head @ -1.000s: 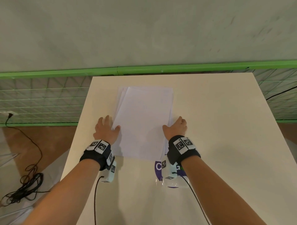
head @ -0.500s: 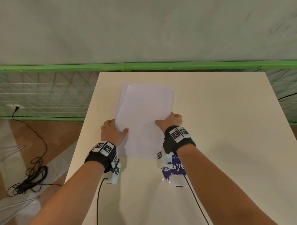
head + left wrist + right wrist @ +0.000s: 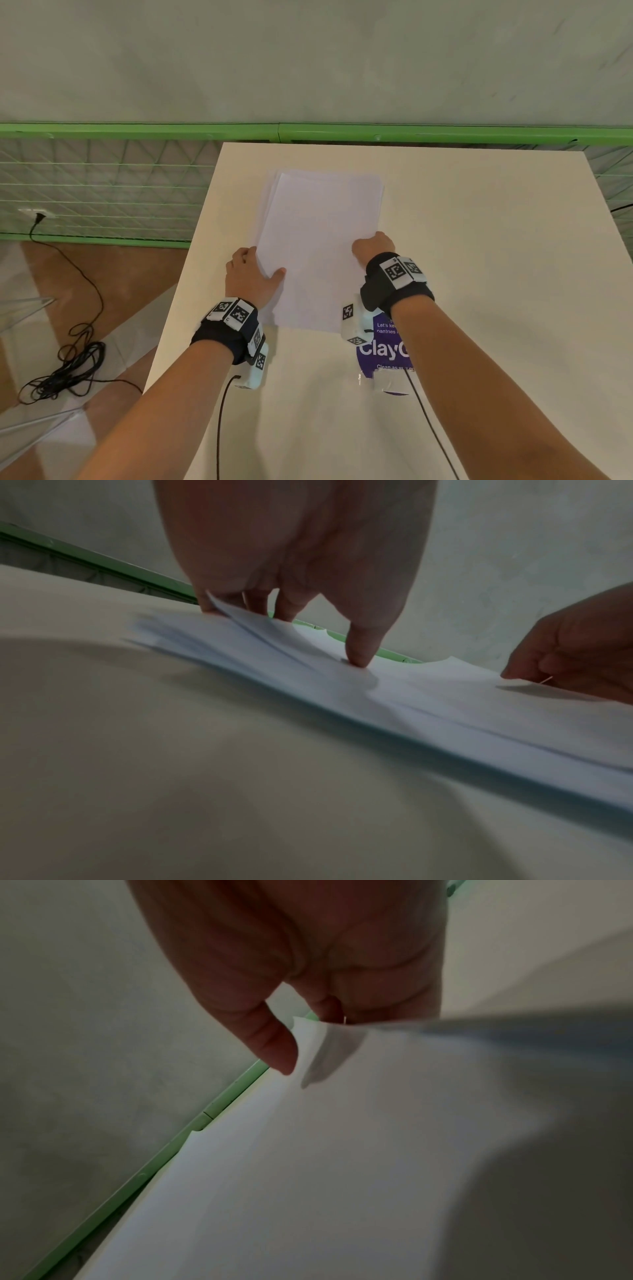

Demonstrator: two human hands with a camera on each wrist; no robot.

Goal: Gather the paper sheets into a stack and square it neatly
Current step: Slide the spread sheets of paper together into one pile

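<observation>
The head camera is looking steeply down from above onto the worktop (image 3: 479, 274), while both wrist cameras are skimming low and close across it from opposite sides, all three sharing the paper sheets (image 3: 318, 246) (image 3: 445, 704) (image 3: 308, 1150).

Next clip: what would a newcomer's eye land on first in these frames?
The white paper stack in the middle of the cream table, its far-left corners fanned out unevenly. The left hand grips its left edge, thumb on top, and the right hand pinches the right edge. A purple printed packet lies just under the right wrist, and a bright green rail runs behind the table.
</observation>
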